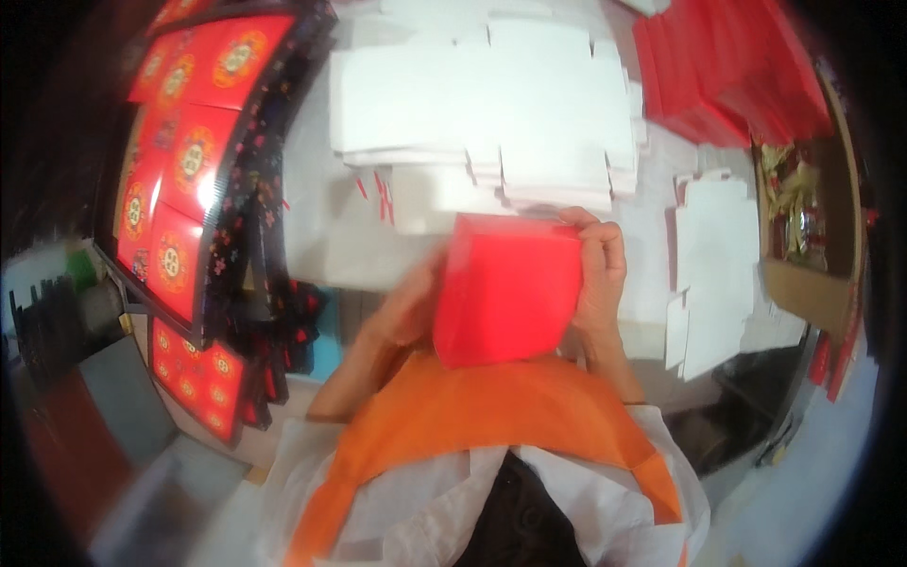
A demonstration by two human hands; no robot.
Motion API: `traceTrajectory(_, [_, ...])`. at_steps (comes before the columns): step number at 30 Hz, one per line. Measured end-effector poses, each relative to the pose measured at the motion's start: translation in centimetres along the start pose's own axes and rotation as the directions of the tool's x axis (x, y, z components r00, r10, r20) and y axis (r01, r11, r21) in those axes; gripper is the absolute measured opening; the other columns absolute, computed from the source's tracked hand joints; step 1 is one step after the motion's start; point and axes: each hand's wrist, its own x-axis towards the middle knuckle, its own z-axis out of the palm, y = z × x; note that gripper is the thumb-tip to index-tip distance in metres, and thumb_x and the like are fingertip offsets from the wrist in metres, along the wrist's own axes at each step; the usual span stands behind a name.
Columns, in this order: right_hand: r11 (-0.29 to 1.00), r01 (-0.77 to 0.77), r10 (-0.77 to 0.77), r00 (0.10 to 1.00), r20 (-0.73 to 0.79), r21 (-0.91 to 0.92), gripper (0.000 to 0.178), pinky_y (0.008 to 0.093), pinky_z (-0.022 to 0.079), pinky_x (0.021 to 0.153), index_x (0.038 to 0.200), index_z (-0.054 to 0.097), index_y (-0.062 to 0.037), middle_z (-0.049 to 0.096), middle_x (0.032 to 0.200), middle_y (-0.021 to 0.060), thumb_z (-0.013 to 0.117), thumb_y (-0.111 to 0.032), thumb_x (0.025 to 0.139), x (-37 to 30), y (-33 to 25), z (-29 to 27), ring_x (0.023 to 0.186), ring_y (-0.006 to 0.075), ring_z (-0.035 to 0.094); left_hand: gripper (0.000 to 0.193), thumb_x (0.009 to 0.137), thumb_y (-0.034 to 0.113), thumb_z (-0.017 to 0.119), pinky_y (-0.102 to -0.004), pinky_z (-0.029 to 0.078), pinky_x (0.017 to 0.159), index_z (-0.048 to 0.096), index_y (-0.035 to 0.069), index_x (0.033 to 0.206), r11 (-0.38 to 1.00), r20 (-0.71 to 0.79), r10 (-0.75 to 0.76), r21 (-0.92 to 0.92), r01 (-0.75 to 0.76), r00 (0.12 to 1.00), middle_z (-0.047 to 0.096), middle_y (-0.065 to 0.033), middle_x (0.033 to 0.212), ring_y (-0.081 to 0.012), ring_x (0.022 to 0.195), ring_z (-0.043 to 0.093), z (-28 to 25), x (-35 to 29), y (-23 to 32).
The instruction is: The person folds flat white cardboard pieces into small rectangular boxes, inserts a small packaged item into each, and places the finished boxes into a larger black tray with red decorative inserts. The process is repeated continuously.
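One red box is held between the left hand, blurred, and the right hand, gripping its upper right corner, over the near edge of the pale bench. White blanks cover its middle; a smaller pile lies right, beside a carton of gold packets. Red stacks stand far right, patterned boxes left.

Smooth red paper box (apron: matt cloth)
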Motion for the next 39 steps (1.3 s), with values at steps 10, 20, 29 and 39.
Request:
traceTrajectory(10, [0.98, -0.051, 0.008, 0.976, 0.216, 0.193, 0.015, 0.0291, 0.048, 0.075, 0.084, 0.046, -0.0067, 0.052, 0.112, 0.013, 0.052, -0.019, 0.09, 6.1, -1.7, 5.9, 0.089, 0.0182, 0.055, 0.075, 0.068, 0.034, 0.063, -0.0378, 0.03, 0.1, 0.032, 0.006, 0.132, 0.946, 0.194, 0.078, 0.295, -0.134, 0.978, 0.034, -0.0121, 0.133, -0.0256, 0.122, 0.033, -0.2, 0.5, -1.0])
traceTrajectory(20, [0.997, 0.073, -0.069, 0.945, 0.32, 0.0, 0.022, 0.0293, 0.046, 0.072, 0.103, 0.047, -0.0032, 0.05, 0.108, 0.0136, 0.054, -0.018, 0.088, 11.1, -3.6, 9.4, 0.091, 0.0208, 0.053, 0.104, 0.048, 0.029, 0.069, -0.043, 0.024, 0.104, 0.022, 0.012, 0.138, 0.088, 0.015, 0.761, 0.988, -0.125, 0.649, 0.021, -0.0143, 0.141, -0.0294, 0.131, 0.02, 0.9, -11.3, 24.6])
traceTrajectory(29, [0.987, -0.138, 0.147, 0.979, 0.138, -0.078, 0.017, 0.0279, 0.04, 0.064, 0.097, 0.049, -0.0068, 0.05, 0.086, 0.0053, 0.045, -0.022, 0.089, 11.1, -0.9, 5.2, 0.075, 0.015, 0.049, 0.096, 0.046, 0.036, 0.07, -0.0533, 0.033, 0.094, 0.033, 0.025, 0.133, -0.413, -0.144, 0.887, 0.182, 0.892, 0.44, 0.021, -0.0145, 0.141, -0.0503, 0.123, 0.018, -11.1, -17.5, 40.6])
traceTrajectory(39, [0.986, -0.126, 0.14, 0.982, 0.128, -0.109, 0.019, 0.0269, 0.04, 0.065, 0.098, 0.049, -0.0077, 0.051, 0.086, 0.0037, 0.044, -0.024, 0.09, 10.8, -0.9, 5.4, 0.073, 0.0134, 0.048, 0.092, 0.049, 0.037, 0.069, -0.0504, 0.029, 0.099, 0.035, 0.021, 0.133, -0.338, -0.262, 0.822, 0.49, 0.804, 0.506, 0.025, -0.014, 0.139, -0.0435, 0.126, 0.02, -17.7, -18.5, 43.2])
